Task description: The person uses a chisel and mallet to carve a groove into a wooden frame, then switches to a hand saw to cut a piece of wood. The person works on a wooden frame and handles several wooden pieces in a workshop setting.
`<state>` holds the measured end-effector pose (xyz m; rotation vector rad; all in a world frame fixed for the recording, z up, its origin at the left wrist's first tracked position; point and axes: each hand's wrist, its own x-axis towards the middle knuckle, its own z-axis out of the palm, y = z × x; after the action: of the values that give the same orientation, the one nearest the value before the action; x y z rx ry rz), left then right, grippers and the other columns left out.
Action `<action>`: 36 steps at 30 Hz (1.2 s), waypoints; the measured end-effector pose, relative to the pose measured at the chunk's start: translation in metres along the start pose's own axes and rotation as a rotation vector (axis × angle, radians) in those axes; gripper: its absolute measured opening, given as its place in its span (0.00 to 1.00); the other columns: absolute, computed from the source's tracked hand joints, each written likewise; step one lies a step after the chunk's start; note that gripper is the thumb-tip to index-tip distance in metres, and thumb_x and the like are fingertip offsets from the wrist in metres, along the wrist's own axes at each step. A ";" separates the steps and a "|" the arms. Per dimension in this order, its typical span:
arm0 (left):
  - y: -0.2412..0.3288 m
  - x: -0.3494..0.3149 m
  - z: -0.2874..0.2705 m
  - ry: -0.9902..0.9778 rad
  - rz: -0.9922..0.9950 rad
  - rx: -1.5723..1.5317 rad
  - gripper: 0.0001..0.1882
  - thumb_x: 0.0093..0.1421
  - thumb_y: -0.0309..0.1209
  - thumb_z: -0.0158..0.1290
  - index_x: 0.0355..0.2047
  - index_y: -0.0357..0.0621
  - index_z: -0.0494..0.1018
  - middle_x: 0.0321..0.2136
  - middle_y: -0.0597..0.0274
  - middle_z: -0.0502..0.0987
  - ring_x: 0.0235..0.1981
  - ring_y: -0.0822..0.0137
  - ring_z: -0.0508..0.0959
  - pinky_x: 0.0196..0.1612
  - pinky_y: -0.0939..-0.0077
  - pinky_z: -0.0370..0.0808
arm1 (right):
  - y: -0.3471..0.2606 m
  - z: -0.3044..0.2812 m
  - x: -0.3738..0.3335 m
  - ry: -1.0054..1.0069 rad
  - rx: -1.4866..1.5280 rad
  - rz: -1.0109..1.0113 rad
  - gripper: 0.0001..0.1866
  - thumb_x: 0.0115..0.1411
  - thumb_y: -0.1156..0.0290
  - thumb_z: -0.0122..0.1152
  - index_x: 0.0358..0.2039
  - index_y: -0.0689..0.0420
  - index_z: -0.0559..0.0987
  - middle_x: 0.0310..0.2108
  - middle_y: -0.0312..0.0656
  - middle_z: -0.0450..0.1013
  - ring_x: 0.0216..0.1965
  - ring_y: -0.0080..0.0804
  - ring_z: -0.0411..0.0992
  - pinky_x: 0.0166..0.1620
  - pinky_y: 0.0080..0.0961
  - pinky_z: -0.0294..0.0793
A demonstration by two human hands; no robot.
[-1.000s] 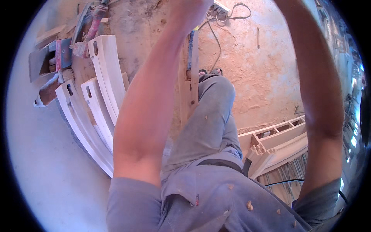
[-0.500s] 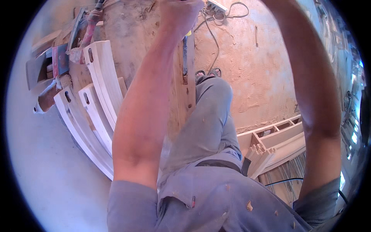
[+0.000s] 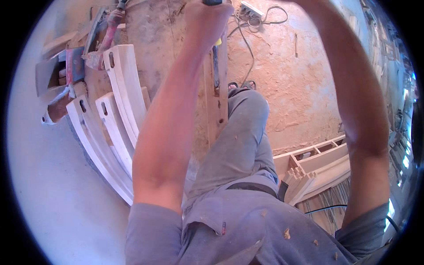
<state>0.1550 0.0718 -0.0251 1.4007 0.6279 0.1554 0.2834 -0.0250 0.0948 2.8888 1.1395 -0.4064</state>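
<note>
My left hand (image 3: 207, 20) is closed in a fist at the upper edge, wrapped round the handle of a chisel (image 3: 215, 66). The handle's dark end shows above the fist and a bit of yellow below it. The narrow dark blade runs down along a pale wooden beam (image 3: 216, 110), its lower end at a slot in the wood. The beam lies beside my bent leg (image 3: 245, 117). My right forearm (image 3: 357, 88) reaches up along the right side; its hand is beyond the upper edge.
Curved white wooden pieces (image 3: 119, 84) with slots stand at left, near a pink-handled tool (image 3: 108, 37) and a box (image 3: 75, 66). A power strip (image 3: 251, 9) with a cable lies on the dusty floor ahead. A slatted wooden frame (image 3: 316, 161) is at right.
The whole view has shifted slightly, so things sit a little further right. More of the handle's dark end shows above my left fist. My right arm keeps nearly the same pose.
</note>
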 end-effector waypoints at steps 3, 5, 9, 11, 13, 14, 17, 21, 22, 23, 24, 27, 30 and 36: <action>-0.001 -0.002 -0.003 0.011 -0.051 0.075 0.08 0.56 0.25 0.56 0.20 0.43 0.72 0.12 0.65 0.70 0.11 0.69 0.71 0.14 0.70 0.66 | 0.011 -0.019 0.020 0.132 0.039 0.024 0.15 0.56 0.75 0.54 0.40 0.63 0.85 0.34 0.58 0.81 0.40 0.53 0.82 0.42 0.44 0.80; 0.001 0.003 0.003 -0.057 -0.055 0.013 0.09 0.56 0.24 0.56 0.20 0.42 0.71 0.13 0.65 0.70 0.11 0.69 0.70 0.15 0.70 0.66 | 0.034 -0.002 0.041 0.238 0.090 0.050 0.14 0.57 0.75 0.55 0.40 0.63 0.85 0.35 0.57 0.82 0.38 0.52 0.82 0.40 0.43 0.80; -0.021 0.002 -0.029 -0.022 -0.112 -0.072 0.11 0.53 0.22 0.56 0.17 0.44 0.67 0.14 0.64 0.69 0.12 0.72 0.67 0.17 0.72 0.65 | -0.042 0.001 -0.004 -0.323 -0.083 -0.127 0.13 0.57 0.75 0.56 0.38 0.62 0.86 0.36 0.55 0.82 0.41 0.52 0.82 0.44 0.43 0.80; -0.016 -0.006 -0.017 -0.058 -0.117 -0.083 0.12 0.53 0.24 0.56 0.17 0.44 0.66 0.14 0.65 0.68 0.11 0.72 0.67 0.17 0.72 0.64 | -0.029 0.016 -0.012 -0.196 -0.046 -0.023 0.13 0.58 0.75 0.55 0.40 0.62 0.85 0.40 0.54 0.82 0.45 0.52 0.81 0.49 0.44 0.80; -0.007 -0.016 -0.011 -0.084 -0.098 -0.092 0.14 0.55 0.25 0.57 0.16 0.45 0.65 0.13 0.66 0.67 0.11 0.72 0.66 0.16 0.72 0.64 | -0.021 0.027 -0.024 -0.187 0.073 0.082 0.13 0.58 0.75 0.55 0.41 0.61 0.84 0.41 0.54 0.82 0.47 0.52 0.80 0.50 0.44 0.79; -0.012 -0.024 -0.017 -0.252 -0.101 -0.157 0.14 0.56 0.26 0.56 0.17 0.46 0.65 0.13 0.67 0.66 0.10 0.72 0.64 0.16 0.72 0.63 | -0.020 0.034 -0.036 -0.186 0.114 0.162 0.15 0.58 0.74 0.56 0.45 0.61 0.84 0.43 0.54 0.82 0.48 0.52 0.80 0.51 0.44 0.79; 0.006 -0.047 -0.048 -0.726 -0.009 -0.476 0.10 0.61 0.25 0.54 0.25 0.43 0.66 0.14 0.67 0.65 0.10 0.75 0.62 0.14 0.75 0.59 | -0.004 0.065 -0.063 -0.017 0.236 0.235 0.14 0.60 0.68 0.62 0.45 0.59 0.81 0.37 0.51 0.80 0.40 0.47 0.79 0.45 0.41 0.77; 0.058 -0.097 -0.100 -0.602 0.160 -0.530 0.08 0.63 0.24 0.52 0.27 0.46 0.65 0.13 0.71 0.63 0.10 0.79 0.59 0.13 0.82 0.55 | 0.024 0.111 -0.151 -0.119 0.629 0.370 0.15 0.58 0.66 0.66 0.42 0.60 0.80 0.31 0.53 0.79 0.38 0.48 0.80 0.44 0.43 0.77; 0.056 -0.102 -0.102 -0.382 0.038 -0.350 0.08 0.62 0.27 0.56 0.28 0.46 0.67 0.14 0.71 0.65 0.10 0.79 0.61 0.13 0.82 0.57 | 0.030 0.129 -0.177 -0.157 0.804 0.462 0.09 0.55 0.71 0.70 0.33 0.60 0.78 0.23 0.36 0.73 0.26 0.27 0.70 0.33 0.31 0.71; 0.050 -0.109 -0.107 -0.146 -0.083 -0.169 0.09 0.62 0.29 0.59 0.29 0.45 0.69 0.15 0.71 0.67 0.10 0.79 0.62 0.13 0.83 0.59 | 0.023 0.136 -0.197 -0.256 0.880 0.576 0.10 0.55 0.73 0.69 0.26 0.57 0.74 0.21 0.33 0.70 0.22 0.24 0.69 0.26 0.29 0.68; 0.037 -0.113 -0.104 -0.121 -0.173 0.079 0.10 0.59 0.30 0.63 0.27 0.43 0.72 0.16 0.68 0.70 0.13 0.77 0.68 0.16 0.79 0.64 | 0.009 0.142 -0.220 -0.189 0.950 0.644 0.11 0.56 0.75 0.68 0.24 0.56 0.72 0.19 0.33 0.68 0.19 0.23 0.69 0.21 0.26 0.65; -0.005 -0.130 -0.073 -0.222 -0.179 0.629 0.13 0.52 0.34 0.70 0.28 0.39 0.79 0.20 0.57 0.79 0.24 0.63 0.81 0.30 0.65 0.78 | -0.003 0.184 -0.287 -0.249 1.157 0.899 0.11 0.56 0.76 0.68 0.24 0.55 0.71 0.17 0.33 0.66 0.15 0.24 0.65 0.19 0.27 0.63; -0.049 -0.148 -0.044 -0.156 -0.076 0.813 0.14 0.51 0.33 0.67 0.32 0.36 0.79 0.26 0.48 0.82 0.32 0.49 0.84 0.40 0.58 0.78 | -0.017 0.181 -0.334 -0.234 1.381 1.009 0.11 0.57 0.75 0.67 0.24 0.55 0.71 0.16 0.34 0.65 0.14 0.24 0.63 0.18 0.27 0.62; -0.066 -0.161 -0.039 -0.055 0.004 0.702 0.07 0.52 0.27 0.62 0.30 0.36 0.78 0.24 0.51 0.81 0.29 0.56 0.83 0.36 0.59 0.77 | -0.025 0.198 -0.407 -0.170 1.496 1.057 0.11 0.57 0.74 0.66 0.23 0.54 0.71 0.14 0.34 0.65 0.13 0.26 0.63 0.18 0.27 0.63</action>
<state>-0.0149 0.0190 -0.0376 2.0728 0.6638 -0.1165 -0.0656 -0.2998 0.0044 3.5098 -1.3944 -1.8529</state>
